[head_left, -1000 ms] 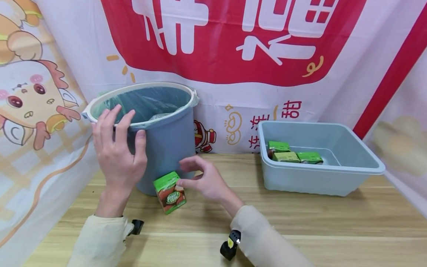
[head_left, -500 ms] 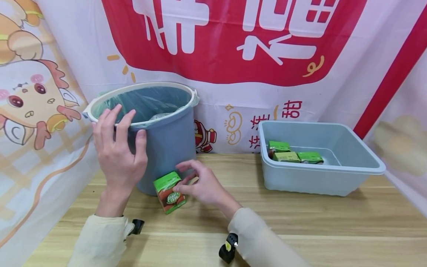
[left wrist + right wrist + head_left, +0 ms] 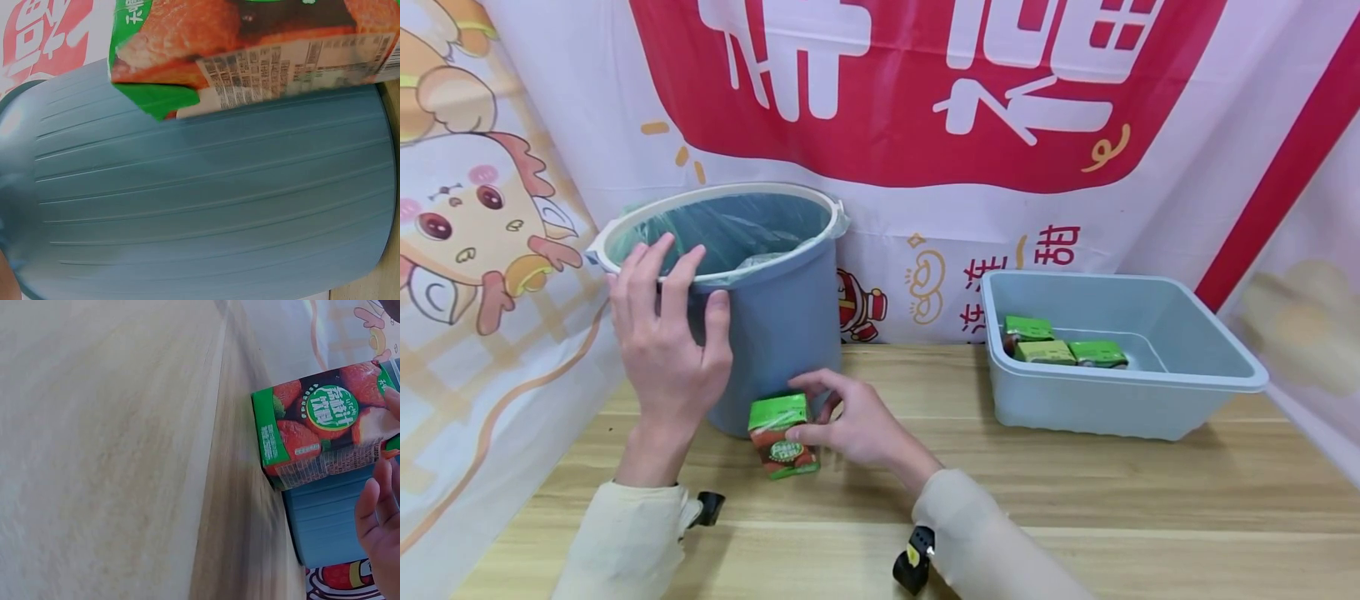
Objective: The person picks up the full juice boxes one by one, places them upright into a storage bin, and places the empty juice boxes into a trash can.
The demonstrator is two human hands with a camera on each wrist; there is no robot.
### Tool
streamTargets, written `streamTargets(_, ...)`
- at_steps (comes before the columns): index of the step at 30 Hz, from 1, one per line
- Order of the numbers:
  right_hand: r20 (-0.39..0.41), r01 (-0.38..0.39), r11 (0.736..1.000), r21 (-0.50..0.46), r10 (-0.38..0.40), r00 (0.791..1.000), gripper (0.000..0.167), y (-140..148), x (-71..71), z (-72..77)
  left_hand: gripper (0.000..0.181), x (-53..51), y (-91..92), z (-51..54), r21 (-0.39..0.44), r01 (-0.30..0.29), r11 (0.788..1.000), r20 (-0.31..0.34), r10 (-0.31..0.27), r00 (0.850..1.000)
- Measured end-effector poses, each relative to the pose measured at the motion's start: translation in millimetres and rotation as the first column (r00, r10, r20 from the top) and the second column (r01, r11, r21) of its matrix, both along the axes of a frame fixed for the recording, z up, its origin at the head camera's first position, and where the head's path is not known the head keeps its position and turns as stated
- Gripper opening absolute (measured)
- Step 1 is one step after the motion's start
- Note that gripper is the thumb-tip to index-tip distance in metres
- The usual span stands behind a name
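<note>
In the head view, my left hand [image 3: 672, 354] rests at the near-left rim of a blue-grey trash bin [image 3: 775, 333] lined with a thin green bag. Its fingers are spread over the rim and the thumb lies outside. Low in front of the bin, my right hand [image 3: 857, 417] pinches a small lychee juice carton [image 3: 777, 417], thumb on the front and fingers at the back. Green top and red fruit pictures mark the carton, which is slightly tilted. Its printed side [image 3: 269, 69] appears close up in the left wrist view.
A light blue plastic tub [image 3: 1097, 404] stands to the right on the wooden table [image 3: 1000, 492]. Several juice cartons [image 3: 1045, 353] lie at its left end. Behind hangs a red and white printed cloth [image 3: 887, 125], with a cartoon cloth [image 3: 482, 208] at the left.
My right hand has closed in on the juice carton from the right, moving slightly left and down. The carton has turned more upright. My left hand stays at the rim.
</note>
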State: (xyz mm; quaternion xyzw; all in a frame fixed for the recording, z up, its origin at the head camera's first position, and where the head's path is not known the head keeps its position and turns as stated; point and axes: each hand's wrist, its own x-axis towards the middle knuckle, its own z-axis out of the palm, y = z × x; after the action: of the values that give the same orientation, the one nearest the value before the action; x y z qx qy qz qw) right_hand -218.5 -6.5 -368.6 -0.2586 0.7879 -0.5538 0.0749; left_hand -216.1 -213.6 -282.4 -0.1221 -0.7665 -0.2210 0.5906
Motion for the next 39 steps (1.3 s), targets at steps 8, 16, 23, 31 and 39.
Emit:
streamTargets(8,-0.066,0.018,0.996,0.084,-0.013,0.998,0.034,7,1.4,6.0,0.051,0.4,-0.6,-0.2,-0.005,-0.005,1.0,0.005,0.005,1.0)
streamTargets(16,-0.078,0.064,0.993,0.098,-0.056,0.995,0.039,24,-5.1,19.0,0.051,0.4,-0.4,-0.9,-0.004,-0.012,1.0,0.011,0.012,1.0)
streamTargets(23,-0.127,0.071,0.997,0.026,-0.068,0.99,0.038,44,-14.8,48.2,0.051,1.0,-0.5,0.1,0.0,-0.005,1.0,0.011,0.005,1.0)
streamTargets(31,-0.22,0.112,0.993,0.04,-0.1,0.97,0.037,62,-14.7,87.3,0.051,0.9,-0.2,0.3,-0.003,-0.007,1.0,0.013,0.007,1.0)
streamTargets(39,-0.303,0.141,0.99,-0.022,-0.141,0.942,0.037,72,-12.0,113.8,0.051,0.3,0.1,0.0,0.001,-0.006,1.0,0.009,0.006,1.0)
